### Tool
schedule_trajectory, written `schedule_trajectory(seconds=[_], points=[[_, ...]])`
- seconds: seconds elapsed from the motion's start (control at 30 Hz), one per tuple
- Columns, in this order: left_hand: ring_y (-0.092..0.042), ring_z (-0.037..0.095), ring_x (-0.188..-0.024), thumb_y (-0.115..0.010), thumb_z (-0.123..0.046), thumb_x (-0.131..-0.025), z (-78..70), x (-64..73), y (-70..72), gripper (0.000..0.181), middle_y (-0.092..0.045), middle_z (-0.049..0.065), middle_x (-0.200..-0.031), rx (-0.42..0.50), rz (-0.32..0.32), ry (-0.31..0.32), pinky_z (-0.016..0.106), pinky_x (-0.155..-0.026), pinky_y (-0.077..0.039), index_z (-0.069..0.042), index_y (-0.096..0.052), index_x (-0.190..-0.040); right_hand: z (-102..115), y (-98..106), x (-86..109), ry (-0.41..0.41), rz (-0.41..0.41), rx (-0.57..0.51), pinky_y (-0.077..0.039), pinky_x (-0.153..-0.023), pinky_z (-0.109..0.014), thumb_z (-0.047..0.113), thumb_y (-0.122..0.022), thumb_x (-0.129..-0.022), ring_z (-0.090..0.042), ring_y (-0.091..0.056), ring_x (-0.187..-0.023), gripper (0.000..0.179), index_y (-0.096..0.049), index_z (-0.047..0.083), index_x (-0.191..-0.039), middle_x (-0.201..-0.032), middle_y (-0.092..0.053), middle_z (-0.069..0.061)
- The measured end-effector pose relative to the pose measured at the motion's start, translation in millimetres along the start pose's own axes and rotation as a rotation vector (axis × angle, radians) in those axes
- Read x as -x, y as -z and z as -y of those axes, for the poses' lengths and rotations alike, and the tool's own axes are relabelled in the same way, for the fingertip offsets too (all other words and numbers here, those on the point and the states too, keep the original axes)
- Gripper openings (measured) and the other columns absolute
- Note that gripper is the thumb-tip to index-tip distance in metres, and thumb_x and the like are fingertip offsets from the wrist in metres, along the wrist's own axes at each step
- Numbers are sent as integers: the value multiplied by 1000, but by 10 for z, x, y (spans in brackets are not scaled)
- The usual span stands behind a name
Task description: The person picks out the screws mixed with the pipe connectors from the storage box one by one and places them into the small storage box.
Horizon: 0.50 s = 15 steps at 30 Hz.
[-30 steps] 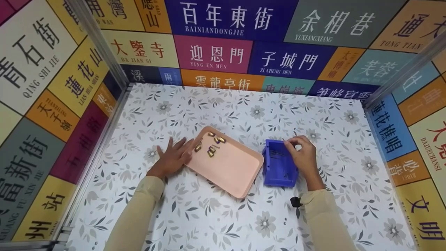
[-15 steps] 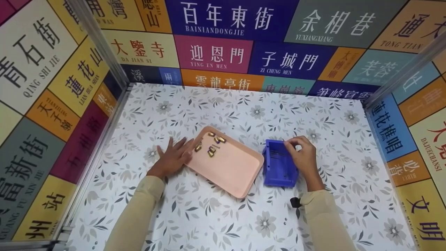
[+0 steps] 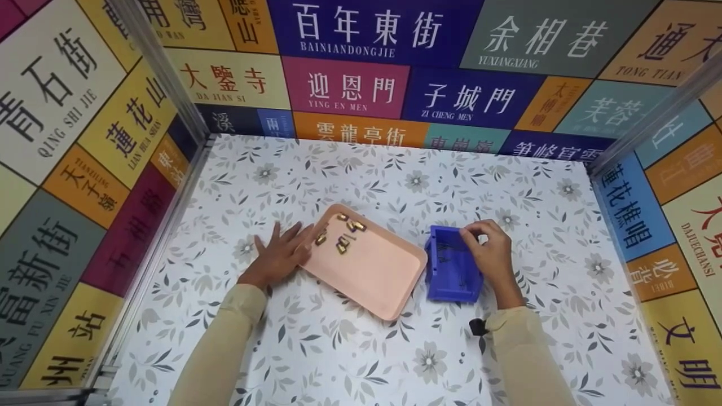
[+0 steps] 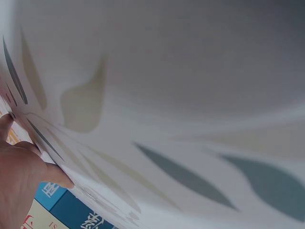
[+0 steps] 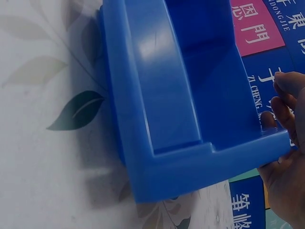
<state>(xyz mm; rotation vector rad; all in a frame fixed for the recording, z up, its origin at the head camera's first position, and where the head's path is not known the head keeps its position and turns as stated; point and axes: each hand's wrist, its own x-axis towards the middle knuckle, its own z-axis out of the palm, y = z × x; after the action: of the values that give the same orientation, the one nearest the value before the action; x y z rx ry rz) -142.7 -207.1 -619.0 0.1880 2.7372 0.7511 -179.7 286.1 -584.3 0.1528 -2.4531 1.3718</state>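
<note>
A peach tray [image 3: 366,276] lies at an angle on the table, with several small brass-coloured metal pieces [image 3: 342,244] near its far left end. My left hand [image 3: 276,256] rests on the tabletop with fingers spread, its inner side against the tray's left edge. In the left wrist view this hand [image 4: 24,176] shows only partly. To the tray's right stands a blue bin [image 3: 448,282], holding several thin dark metal pins, too small to identify. With thumb and fingers my right hand [image 3: 492,256] grips the bin's right wall near the far corner. The right wrist view shows the bin [image 5: 167,176] close up.
A white floral sheet [image 3: 361,175] covers the table. Printed panels [image 3: 344,84] stand behind and on both sides, joined by metal posts [image 3: 169,67]. A small black object [image 3: 478,327] sits at the right sleeve's cuff.
Inside the blue bin, some thin pins have shifted slightly toward the near side. Both hands and the tray stay in place.
</note>
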Motion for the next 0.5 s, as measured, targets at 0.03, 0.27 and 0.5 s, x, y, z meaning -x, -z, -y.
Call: schedule_trajectory(seconds=[0.03, 0.27, 0.5], points=[[13, 41, -158, -25, -68, -104, -5, -1, 1, 58, -14, -11, -172, -4, 0, 2, 77, -112, 19, -54, -13, -159, 1, -6, -4, 8, -6, -6, -49, -69, -35, 16, -80, -90, -4, -61, -82, 7, -78, 10, -87, -91, -69, 0], [12, 41, -158, -23, -68, -104, -21, 8, 5, 58, -13, -12, -172, -10, -2, 6, 77, -112, 19, -53, -14, -159, 112, -63, -64, 63, -47, -21, -47, -64, -21, 10, -81, -88, -4, -60, -77, 7, -77, 5, -86, -89, -69, -5], [14, 41, -158, -22, -68, -104, -22, 4, 12, 58, -12, -11, -173, -12, 10, 9, 77, -111, 20, -53, -13, -160, 327, -185, -118, 63, -10, -87, -52, -72, -20, 14, -80, -90, -5, -62, -83, 5, -78, 9, -88, -92, -70, -3]])
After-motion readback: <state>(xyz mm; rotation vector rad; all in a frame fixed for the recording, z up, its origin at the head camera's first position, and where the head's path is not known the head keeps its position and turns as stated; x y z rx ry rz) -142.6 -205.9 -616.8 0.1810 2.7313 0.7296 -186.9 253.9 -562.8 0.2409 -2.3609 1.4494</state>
